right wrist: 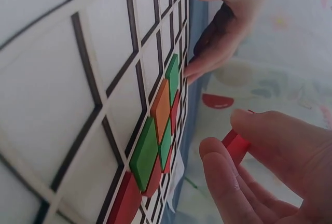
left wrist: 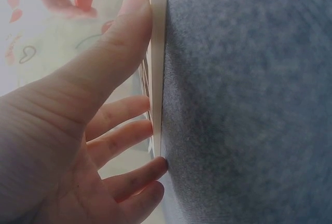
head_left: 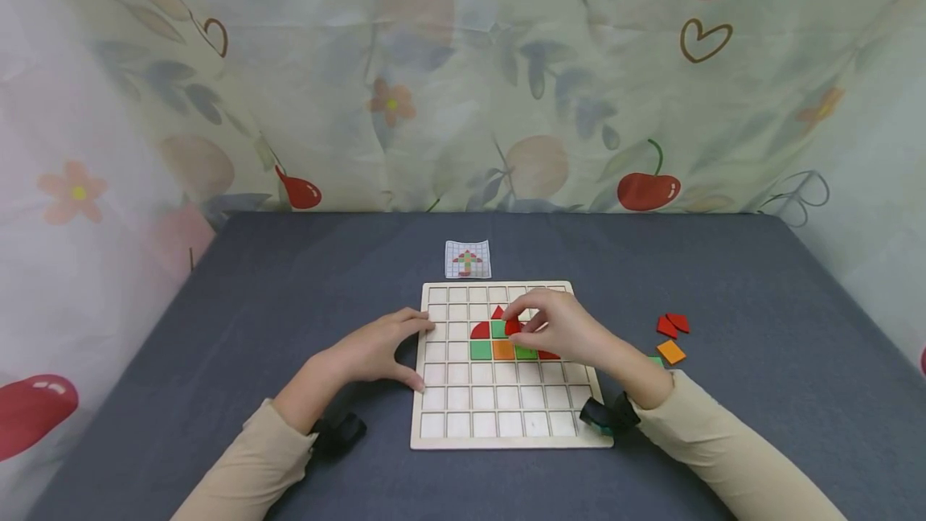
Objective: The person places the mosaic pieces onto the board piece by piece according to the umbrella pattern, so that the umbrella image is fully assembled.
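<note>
Red tile [right wrist: 237, 147]: pinching it in the right hand [head_left: 555, 325], just off the gridded board [head_left: 510, 443], near some green tiles [head_left: 481, 350]. Resting the left hand [head_left: 372, 350] along the board's left edge, fingers loosely spread.

Item count: 1 grid board [head_left: 508, 425]. On it: 3 green pieces [head_left: 481, 350], 1 orange piece [head_left: 503, 350], 4 red pieces [head_left: 480, 332]. Above it: 1 held red block [right wrist: 237, 146]. Right of it: 2 red tiles [head_left: 678, 322], 1 orange tile [head_left: 671, 352], 1 partly hidden green tile [head_left: 656, 361]. Beyond it: 1 picture card [head_left: 467, 260]. At it: 2 hands [head_left: 379, 346] [head_left: 563, 330].
</note>
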`<state>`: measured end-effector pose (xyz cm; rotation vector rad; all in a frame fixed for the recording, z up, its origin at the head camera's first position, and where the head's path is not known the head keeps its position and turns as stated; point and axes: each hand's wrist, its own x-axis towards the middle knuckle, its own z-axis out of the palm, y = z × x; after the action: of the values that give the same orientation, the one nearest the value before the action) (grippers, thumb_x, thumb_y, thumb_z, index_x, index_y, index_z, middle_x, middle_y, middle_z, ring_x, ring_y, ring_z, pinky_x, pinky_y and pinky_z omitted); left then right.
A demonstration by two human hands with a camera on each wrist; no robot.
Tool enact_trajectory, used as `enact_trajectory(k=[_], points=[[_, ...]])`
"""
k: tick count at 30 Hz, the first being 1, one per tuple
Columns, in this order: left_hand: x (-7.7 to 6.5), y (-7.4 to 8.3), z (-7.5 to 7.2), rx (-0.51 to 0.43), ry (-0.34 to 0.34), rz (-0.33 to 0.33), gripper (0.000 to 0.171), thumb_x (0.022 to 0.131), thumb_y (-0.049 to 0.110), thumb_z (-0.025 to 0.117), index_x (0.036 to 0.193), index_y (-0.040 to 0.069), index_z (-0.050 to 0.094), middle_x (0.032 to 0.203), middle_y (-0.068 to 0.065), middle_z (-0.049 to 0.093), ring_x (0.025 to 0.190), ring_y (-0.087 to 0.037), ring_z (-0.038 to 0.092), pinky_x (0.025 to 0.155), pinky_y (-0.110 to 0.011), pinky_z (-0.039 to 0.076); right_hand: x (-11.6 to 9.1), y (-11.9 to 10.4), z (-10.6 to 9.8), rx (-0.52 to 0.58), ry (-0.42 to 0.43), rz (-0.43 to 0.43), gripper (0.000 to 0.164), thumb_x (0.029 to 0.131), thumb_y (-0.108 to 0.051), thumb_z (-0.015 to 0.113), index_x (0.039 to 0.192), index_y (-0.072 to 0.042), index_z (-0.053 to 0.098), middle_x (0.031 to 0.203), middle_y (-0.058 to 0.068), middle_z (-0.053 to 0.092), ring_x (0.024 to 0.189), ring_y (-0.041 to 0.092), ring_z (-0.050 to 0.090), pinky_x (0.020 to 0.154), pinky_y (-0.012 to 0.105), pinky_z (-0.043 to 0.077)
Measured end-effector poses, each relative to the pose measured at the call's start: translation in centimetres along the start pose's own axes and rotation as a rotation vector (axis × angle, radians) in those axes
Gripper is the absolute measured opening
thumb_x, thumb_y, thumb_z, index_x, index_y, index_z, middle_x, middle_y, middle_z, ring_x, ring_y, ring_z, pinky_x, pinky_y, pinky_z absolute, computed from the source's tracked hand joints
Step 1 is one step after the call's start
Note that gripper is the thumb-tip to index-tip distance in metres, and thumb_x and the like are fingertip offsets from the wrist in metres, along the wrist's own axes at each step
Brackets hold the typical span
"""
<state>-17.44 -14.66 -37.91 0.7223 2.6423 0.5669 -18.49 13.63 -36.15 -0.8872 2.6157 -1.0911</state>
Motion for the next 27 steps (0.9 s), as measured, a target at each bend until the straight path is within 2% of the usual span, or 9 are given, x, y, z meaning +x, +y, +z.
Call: enact_trajectory(k=[7,14,20,27], points=[[-0.1,0.1,-0.2,0.003,0.000,0.000,0.085,0.067,0.041,0.081,0.137,0.008,0.046,0.144,-0.011,0.040,0.130,-0.027,0.041,0.106,-0.044,0.036,0.8,-0.9,0.9,-0.026,-0.019,-0.003,0.022,0.081,-0.005,0.069,0.103,-0.006,0.068,0.099,0.008,0.068,0.072,0.010,0.065,0.068,0.018,0.052],[0.0,0.1,-0.1,0.000,-0.004,0.002,0.085,0.067,0.042,0.081,0.136,0.007,0.046,0.142,-0.011,0.041,0.128,-0.027,0.043,0.106,-0.044,0.037,1.5,-1.3,1.6,-0.043,-0.039,-0.013,0.024,0.080,-0.008,0.071,0.103,-0.005,0.066,0.099,0.009,0.068,0.071,0.008,0.065,0.068,0.017,0.050],[-0.1,0.1,-0.1,-0.007,-0.001,0.015,0.084,0.068,0.041,0.081,0.136,0.006,0.047,0.142,-0.012,0.041,0.128,-0.028,0.043,0.106,-0.045,0.037,2.0,-1.4,2.2,-0.028,-0.061,0.011,0.017,0.080,-0.011,0.072,0.096,-0.009,0.066,0.093,0.004,0.068,0.067,0.005,0.061,0.064,0.018,0.048],[-0.2,0.0,-0.1,-0.001,0.003,0.027,0.083,0.068,0.041,0.080,0.135,0.006,0.047,0.142,-0.013,0.042,0.128,-0.029,0.043,0.106,-0.045,0.037,2.4,-1.7,2.6,-0.081,-0.083,-0.007,0.012,0.079,-0.014,0.073,0.091,-0.013,0.068,0.085,-0.002,0.067,0.064,0.005,0.055,0.060,0.018,0.045]])
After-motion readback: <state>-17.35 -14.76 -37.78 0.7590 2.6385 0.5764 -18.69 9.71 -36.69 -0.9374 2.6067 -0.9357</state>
